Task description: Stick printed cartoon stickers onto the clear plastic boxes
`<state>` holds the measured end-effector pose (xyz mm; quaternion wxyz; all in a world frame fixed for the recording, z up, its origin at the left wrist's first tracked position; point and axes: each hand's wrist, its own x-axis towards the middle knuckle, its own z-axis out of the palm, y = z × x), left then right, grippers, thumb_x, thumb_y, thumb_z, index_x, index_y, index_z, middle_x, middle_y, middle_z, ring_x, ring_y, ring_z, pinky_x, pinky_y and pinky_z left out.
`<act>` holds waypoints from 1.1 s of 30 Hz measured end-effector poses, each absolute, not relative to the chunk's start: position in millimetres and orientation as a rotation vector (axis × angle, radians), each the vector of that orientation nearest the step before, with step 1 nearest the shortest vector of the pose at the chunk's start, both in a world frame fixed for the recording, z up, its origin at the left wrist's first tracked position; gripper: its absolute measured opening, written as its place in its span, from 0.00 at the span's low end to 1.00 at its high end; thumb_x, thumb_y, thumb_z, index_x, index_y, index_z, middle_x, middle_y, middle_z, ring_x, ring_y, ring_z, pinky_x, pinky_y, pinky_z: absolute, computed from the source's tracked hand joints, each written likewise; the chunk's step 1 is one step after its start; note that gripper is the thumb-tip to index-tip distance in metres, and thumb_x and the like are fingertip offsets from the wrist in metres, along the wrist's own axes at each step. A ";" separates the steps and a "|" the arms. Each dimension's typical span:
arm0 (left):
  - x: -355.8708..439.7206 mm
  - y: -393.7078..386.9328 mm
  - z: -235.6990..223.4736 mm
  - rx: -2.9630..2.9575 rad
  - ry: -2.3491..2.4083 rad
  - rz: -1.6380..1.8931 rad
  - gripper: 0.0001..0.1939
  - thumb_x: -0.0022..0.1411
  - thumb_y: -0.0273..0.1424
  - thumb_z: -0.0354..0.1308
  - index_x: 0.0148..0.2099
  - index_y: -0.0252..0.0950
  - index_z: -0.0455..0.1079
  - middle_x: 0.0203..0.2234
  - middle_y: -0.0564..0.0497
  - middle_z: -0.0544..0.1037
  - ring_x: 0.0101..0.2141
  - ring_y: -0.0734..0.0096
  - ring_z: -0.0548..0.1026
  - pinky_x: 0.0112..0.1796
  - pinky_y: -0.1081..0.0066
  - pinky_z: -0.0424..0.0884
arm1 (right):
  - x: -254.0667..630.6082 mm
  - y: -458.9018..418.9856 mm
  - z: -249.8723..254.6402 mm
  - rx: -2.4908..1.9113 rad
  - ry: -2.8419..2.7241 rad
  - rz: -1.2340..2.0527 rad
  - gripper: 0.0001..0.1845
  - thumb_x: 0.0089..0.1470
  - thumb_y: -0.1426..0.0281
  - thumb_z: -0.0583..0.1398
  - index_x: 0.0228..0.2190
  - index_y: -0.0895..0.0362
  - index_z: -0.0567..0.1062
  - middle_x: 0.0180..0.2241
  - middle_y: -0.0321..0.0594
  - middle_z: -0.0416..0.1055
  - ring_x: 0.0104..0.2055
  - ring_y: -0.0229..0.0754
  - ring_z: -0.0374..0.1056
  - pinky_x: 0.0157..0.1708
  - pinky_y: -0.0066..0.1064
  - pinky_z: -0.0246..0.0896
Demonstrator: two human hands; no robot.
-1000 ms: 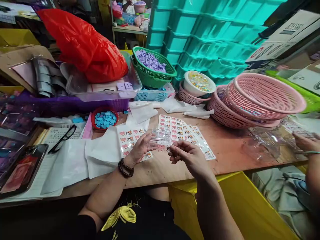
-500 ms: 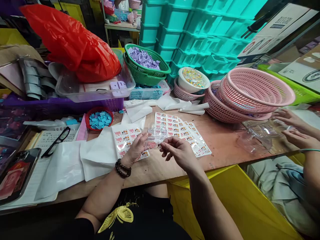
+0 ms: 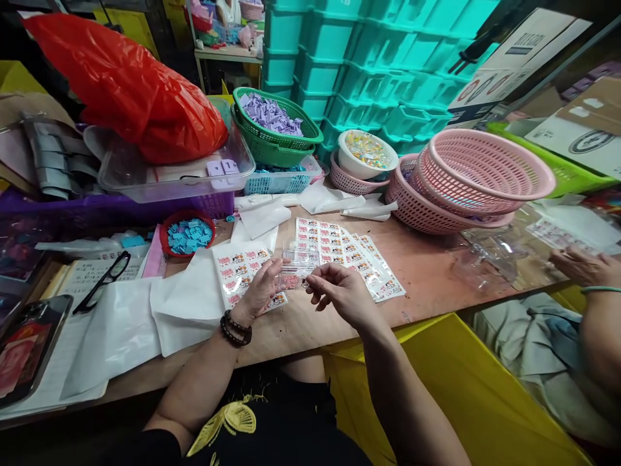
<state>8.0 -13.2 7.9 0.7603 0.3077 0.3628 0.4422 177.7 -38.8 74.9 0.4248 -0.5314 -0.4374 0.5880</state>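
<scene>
My left hand (image 3: 259, 288) grips a small clear plastic box (image 3: 297, 266) from its left side, held just above the wooden table (image 3: 427, 272). My right hand (image 3: 339, 292) pinches at the box's lower right edge, fingers closed on it. Sticker sheets (image 3: 339, 249) with red and white labels lie fanned on the table behind the box, and another sheet (image 3: 233, 268) lies under my left hand. A bead bracelet circles my left wrist.
Stacked pink baskets (image 3: 475, 181) stand at the right, a green basket of purple pieces (image 3: 272, 123) behind, a red dish of blue pieces (image 3: 187, 234) left. Glasses (image 3: 101, 281), white papers, a phone (image 3: 26, 346) lie left. Another person's hand (image 3: 579, 265) works near clear boxes (image 3: 485, 259).
My hands and the clear box have stayed together with only small finger shifts. The other person's hands at the right have pulled back toward the table's edge.
</scene>
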 end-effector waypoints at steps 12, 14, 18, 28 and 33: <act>9.7 -12.7 8.5 0.659 0.747 0.973 0.29 0.50 0.52 0.67 0.44 0.35 0.71 0.42 0.43 0.79 0.43 0.54 0.79 0.44 0.58 0.73 | 177.4 -39.3 81.6 -1.397 -1.113 1.497 0.27 0.36 0.51 0.73 0.24 0.59 0.72 0.19 0.33 0.74 0.16 0.32 0.67 0.16 0.24 0.66; 9.2 -12.5 8.7 0.672 0.752 0.962 0.29 0.50 0.53 0.67 0.44 0.35 0.70 0.42 0.43 0.79 0.43 0.54 0.79 0.44 0.58 0.73 | 177.3 -39.3 83.1 -1.409 -1.115 1.498 0.27 0.35 0.50 0.73 0.24 0.59 0.72 0.20 0.33 0.73 0.16 0.32 0.67 0.16 0.24 0.66; 8.9 -12.3 10.2 0.689 0.767 0.965 0.29 0.51 0.53 0.67 0.45 0.35 0.70 0.41 0.43 0.79 0.42 0.54 0.79 0.43 0.59 0.73 | 177.7 -39.4 83.0 -1.415 -1.132 1.502 0.27 0.36 0.49 0.73 0.24 0.58 0.72 0.20 0.33 0.73 0.16 0.32 0.67 0.16 0.25 0.65; 10.9 -11.9 11.2 0.675 0.752 0.988 0.28 0.51 0.52 0.66 0.44 0.35 0.70 0.42 0.43 0.79 0.43 0.54 0.79 0.43 0.60 0.73 | 181.5 -36.8 78.0 -1.399 -1.160 1.496 0.27 0.37 0.49 0.72 0.24 0.58 0.72 0.21 0.34 0.73 0.17 0.33 0.67 0.13 0.24 0.64; 11.6 -11.7 12.2 0.668 0.742 0.989 0.27 0.51 0.51 0.66 0.43 0.35 0.70 0.42 0.44 0.79 0.43 0.55 0.78 0.41 0.61 0.74 | 180.3 -37.2 78.2 -1.398 -1.167 1.489 0.26 0.38 0.49 0.71 0.24 0.58 0.72 0.21 0.34 0.72 0.17 0.33 0.66 0.13 0.23 0.64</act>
